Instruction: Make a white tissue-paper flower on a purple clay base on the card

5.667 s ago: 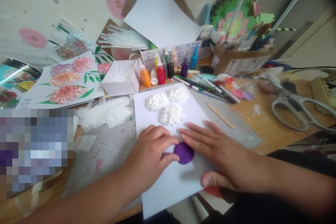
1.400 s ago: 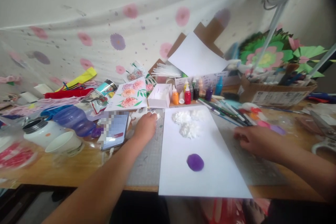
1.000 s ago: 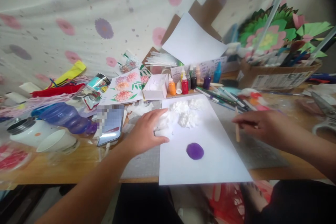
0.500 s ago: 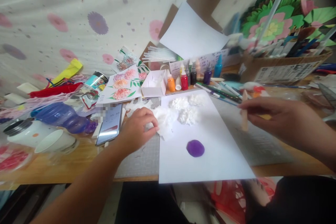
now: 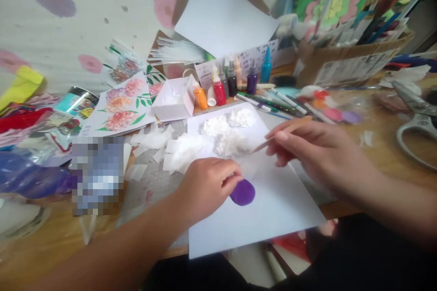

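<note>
A white sheet of paper lies in front of me, with white crumpled-paper clusters on its far part. Nearer to me on the sheet is a round purple blob. My left hand is closed in a pinch at the blob's left edge; whatever is between the fingertips is hidden. My right hand grips a wooden craft stick, its thin end pointing left toward the nearest white cluster. Torn pieces of white tissue paper lie beyond my left hand.
Small paint bottles and a white paper box stand behind the sheet. Painted flower cards are at the left. Pens lie behind my right hand. Scissors and a cardboard box of brushes are at the right.
My left hand has moved from the tissue pieces to beside the purple blob. My right hand has come left over the sheet, its stick turning from upright to nearly level. The view has shifted.
</note>
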`<state>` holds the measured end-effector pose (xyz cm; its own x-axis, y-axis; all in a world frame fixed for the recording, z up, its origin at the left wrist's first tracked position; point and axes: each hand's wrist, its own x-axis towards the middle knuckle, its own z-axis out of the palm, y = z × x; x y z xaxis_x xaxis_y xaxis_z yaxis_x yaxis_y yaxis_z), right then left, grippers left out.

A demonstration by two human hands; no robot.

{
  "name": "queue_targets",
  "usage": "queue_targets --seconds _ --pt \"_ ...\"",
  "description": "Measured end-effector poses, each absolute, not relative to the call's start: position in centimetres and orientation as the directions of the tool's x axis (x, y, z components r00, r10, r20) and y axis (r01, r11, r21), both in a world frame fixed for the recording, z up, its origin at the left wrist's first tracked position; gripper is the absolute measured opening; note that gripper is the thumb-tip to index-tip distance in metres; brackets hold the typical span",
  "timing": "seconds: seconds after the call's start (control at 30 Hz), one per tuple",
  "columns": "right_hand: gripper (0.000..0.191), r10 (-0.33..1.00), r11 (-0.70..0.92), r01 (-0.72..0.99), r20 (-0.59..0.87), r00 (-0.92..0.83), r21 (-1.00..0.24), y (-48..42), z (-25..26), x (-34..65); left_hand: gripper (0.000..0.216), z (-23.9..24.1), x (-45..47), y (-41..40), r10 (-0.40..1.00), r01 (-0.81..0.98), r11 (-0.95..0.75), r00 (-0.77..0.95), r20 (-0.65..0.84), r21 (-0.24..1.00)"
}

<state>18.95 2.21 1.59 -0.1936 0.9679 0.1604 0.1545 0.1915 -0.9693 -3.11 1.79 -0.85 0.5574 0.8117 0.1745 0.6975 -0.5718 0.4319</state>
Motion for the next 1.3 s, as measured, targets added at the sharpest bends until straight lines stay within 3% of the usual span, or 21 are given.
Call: queue_targets --seconds 0.2,0.37,0.9,1.1,1.3 --pt "0.025 0.962 0.051 0.194 -0.004 -0.274 -0.980 2.8 0.3 17.2 0.010 -0.2 -3.9 2.0 0.818 0.709 -0.502 0.575 0.007 0.496" --pt "0.021 0.937 0.083 0.202 0.008 -0.349 -0.976 3.5 0.2 16.9 0.008 0.2 -3.8 2.5 0.826 0.715 -0.449 0.561 -0.057 0.536" --pt "0.019 0.911 0.194 0.199 0.101 -0.401 -0.961 3.7 0.9 17.5 0.008 0.2 -4.1 2.3 0.789 0.682 -0.541 0.614 0.017 0.491" --pt "0.022 0.829 0.304 0.207 0.152 -0.538 -0.930 3.6 0.6 17.4 0.008 0.2 -4.2 2.3 0.798 0.681 -0.536 0.602 0.035 0.500" --pt "0.017 0.872 0.334 0.253 0.196 -0.449 -0.908 4.1 0.0 16.9 0.009 0.3 -4.1 2.4 0.783 0.678 -0.554 0.622 0.025 0.483"
